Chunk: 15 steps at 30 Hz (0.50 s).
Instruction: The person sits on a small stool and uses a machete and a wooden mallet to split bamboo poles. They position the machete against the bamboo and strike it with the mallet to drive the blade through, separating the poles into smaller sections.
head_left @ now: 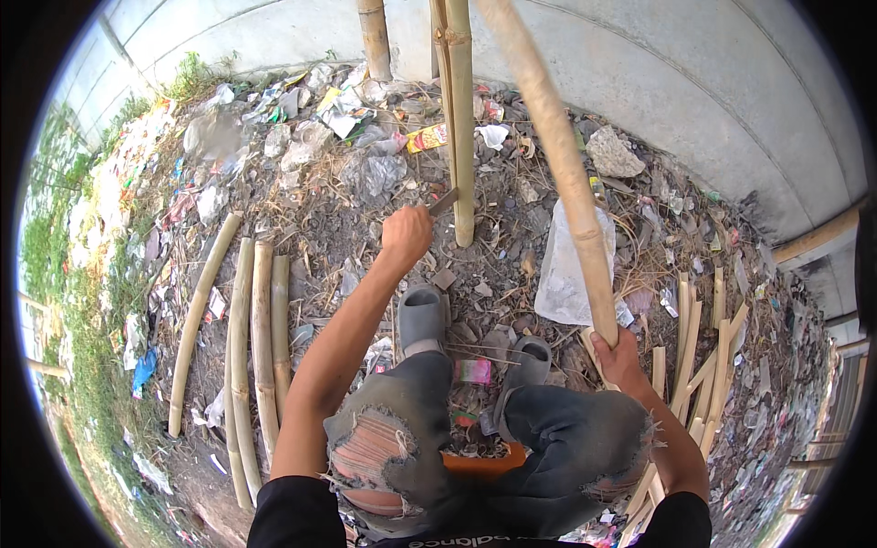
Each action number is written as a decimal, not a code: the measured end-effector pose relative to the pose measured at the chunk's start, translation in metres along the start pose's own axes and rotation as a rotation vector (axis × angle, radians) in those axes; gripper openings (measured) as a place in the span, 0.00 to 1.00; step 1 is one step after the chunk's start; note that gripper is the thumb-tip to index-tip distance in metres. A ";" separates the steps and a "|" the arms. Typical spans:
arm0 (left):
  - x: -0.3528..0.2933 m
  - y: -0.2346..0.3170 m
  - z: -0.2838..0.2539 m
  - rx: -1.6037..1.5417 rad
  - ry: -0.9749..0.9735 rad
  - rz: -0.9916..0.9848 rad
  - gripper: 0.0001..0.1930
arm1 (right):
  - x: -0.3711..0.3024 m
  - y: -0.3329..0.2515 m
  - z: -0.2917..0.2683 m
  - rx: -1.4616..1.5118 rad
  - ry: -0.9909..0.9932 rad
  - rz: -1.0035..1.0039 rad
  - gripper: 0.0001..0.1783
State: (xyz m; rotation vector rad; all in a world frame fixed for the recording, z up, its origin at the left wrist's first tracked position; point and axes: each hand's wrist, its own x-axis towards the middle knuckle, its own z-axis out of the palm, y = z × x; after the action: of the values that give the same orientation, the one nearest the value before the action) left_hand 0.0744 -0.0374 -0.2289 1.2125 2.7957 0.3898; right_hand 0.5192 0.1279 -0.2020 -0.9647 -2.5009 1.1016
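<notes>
My left hand (407,232) is closed around the handle of a knife (445,201). Its short dark blade points up and right, against or just beside an upright bamboo pole (463,137). A narrow split piece (445,82) runs along that pole's left side. In my right hand (619,358), fingers wrapped round its lower end, is a thick bamboo stick (579,196). It leans up and to the left, and its upper part is blurred. Whether the blade touches the upright pole, I cannot tell.
Several bamboo poles (263,338) lie on the left, and split bamboo strips (711,374) are heaped on the right. A white plastic sack (566,265) and scattered litter cover the ground. A concrete wall (658,82) closes the far side. My grey clogs (423,315) stand between the piles.
</notes>
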 end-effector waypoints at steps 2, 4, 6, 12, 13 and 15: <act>0.001 0.000 -0.004 0.070 0.022 0.090 0.16 | -0.032 0.023 0.003 -0.269 -0.121 0.169 0.27; -0.001 -0.011 0.005 0.131 -0.039 0.047 0.16 | -0.044 0.026 0.002 -0.319 -0.282 0.322 0.25; -0.001 -0.008 0.011 0.133 -0.056 0.010 0.17 | -0.050 0.023 0.014 -0.264 -0.236 0.395 0.25; 0.008 0.018 0.018 0.123 -0.159 0.011 0.23 | -0.079 0.010 0.037 -0.083 -0.238 0.528 0.26; 0.014 0.031 0.017 0.094 -0.102 -0.009 0.23 | -0.082 0.008 0.037 -0.065 -0.212 0.538 0.26; 0.033 0.037 0.023 -0.005 -0.062 -0.038 0.23 | -0.082 0.005 0.038 -0.034 -0.187 0.535 0.26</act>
State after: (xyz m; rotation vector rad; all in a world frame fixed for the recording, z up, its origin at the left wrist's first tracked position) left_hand 0.0819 0.0154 -0.2407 1.1485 2.7593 0.3501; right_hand 0.5661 0.0549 -0.2279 -1.6763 -2.4720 1.3479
